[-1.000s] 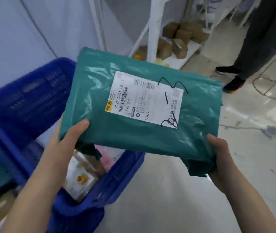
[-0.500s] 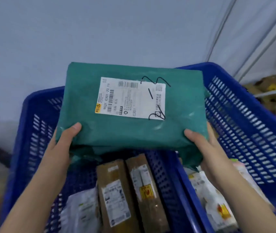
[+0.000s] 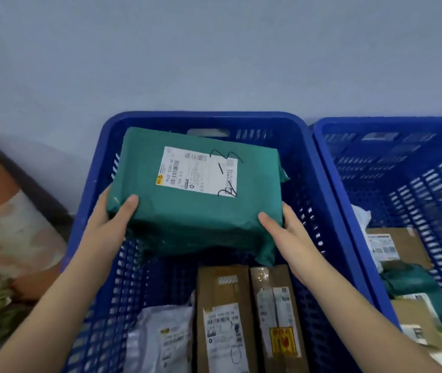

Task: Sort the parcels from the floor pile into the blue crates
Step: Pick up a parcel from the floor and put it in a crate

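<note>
A green plastic-wrapped parcel (image 3: 203, 211) with a white shipping label faces up inside the back half of a blue crate (image 3: 201, 117). My left hand (image 3: 107, 224) grips its near-left corner, thumb on top. Its near-right corner is held by my right hand (image 3: 287, 232), thumb on top as well. I cannot tell whether the parcel touches the crate floor. Two brown boxes (image 3: 246, 319) and a grey mailer bag (image 3: 160, 340) lie in the crate's near half.
A second blue crate (image 3: 386, 122) stands to the right, touching the first, with brown boxes and a green bag inside. A pale wall runs behind both crates. At the left, an orange and patterned bundle (image 3: 7, 224) lies against the wall.
I have turned from the open floor to the crates, and the green parcel has gone down from above the rim into the back of the left crate. Both hands keep their hold.
</note>
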